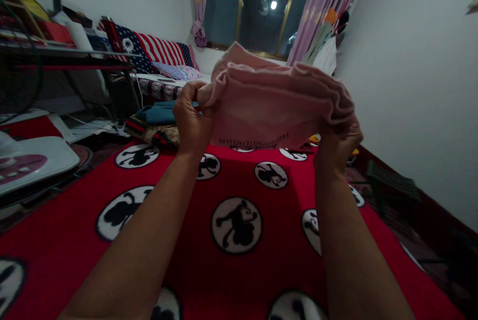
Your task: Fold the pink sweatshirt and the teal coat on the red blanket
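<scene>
A folded pink garment [269, 106] with dark lettering near its lower edge is held up above the red blanket [186, 270]. My left hand [194, 116] grips its left side, fingers closed on the cloth. At the opposite side my right hand [339, 138] is closed round the lower right corner, its fingers partly hidden by the fabric. Several layers show along the top fold, and the garment's exact kind cannot be made out. The blanket beneath carries white circles with black monkey figures.
Folded clothes, a blue piece [160, 112] on top, lie at the blanket's far left. A cluttered desk [74, 53] stands left, near a white plastic seat [37, 163]. A dark green stool [392, 180] is at right. Behind are a window [265, 16] and purple curtains [317, 1].
</scene>
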Tool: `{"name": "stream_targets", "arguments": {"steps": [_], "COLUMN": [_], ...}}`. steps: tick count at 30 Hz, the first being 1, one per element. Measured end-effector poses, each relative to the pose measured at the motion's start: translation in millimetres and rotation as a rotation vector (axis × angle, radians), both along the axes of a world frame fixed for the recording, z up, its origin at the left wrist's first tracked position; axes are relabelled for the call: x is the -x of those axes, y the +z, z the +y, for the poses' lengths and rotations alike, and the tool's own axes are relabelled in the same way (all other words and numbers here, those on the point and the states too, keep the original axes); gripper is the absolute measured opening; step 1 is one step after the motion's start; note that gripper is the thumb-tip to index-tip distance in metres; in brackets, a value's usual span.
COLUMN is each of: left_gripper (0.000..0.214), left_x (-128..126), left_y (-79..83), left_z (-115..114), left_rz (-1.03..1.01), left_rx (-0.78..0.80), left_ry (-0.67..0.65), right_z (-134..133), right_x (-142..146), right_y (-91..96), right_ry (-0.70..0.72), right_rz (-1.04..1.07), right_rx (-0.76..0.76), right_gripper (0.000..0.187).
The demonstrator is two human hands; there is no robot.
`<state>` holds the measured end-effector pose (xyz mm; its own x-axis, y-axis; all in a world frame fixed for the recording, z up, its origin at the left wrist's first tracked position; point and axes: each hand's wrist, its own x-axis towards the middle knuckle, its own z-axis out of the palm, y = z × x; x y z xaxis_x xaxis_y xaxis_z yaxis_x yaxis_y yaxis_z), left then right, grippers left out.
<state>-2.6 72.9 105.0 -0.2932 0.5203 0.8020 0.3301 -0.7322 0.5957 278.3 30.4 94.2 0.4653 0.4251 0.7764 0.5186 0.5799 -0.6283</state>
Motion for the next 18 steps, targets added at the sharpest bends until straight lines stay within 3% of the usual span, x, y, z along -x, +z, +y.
{"name": "stream_targets", "arguments": {"steps": [2,4,6,8,13,18], "left_gripper": [0.029,0.027,0.027,0.029,0.033,0.031], "left_x": [6,12,18,21,16,11], "left_y": [0.6,-10.9,-26.1,-38.2,-46.4,-56.0], "left_z": [2,9,19,27,30,24], "left_rz": [-0.028,-0.039,-0.07,-0.079,0.146,0.591], "left_rx": [0.038,0.214,0.391,0.453,0.446,0.668], "left_ry": [-0.104,-0.171,-0.129,-0.036,0.103,0.28], "right_z": [1,3,7,10,17,23], "right_x": [-2,-10,-19,-26,-16,-1], "right_y": [-2.7,-15.6,-29.8,-38.3,-40.8,-63.4], "right_ry": [0.052,0.054,-0.047,-0.168,-0.203,-0.293], "right_rz": [0.134,0.311,0.48,0.54,0.245,-0.089], "right_rx": [-0.082,0.051,0.182,0.205,0.222,0.663], "right_gripper": [0.03,0.026,0.029,0.035,0.039,0.046]}}
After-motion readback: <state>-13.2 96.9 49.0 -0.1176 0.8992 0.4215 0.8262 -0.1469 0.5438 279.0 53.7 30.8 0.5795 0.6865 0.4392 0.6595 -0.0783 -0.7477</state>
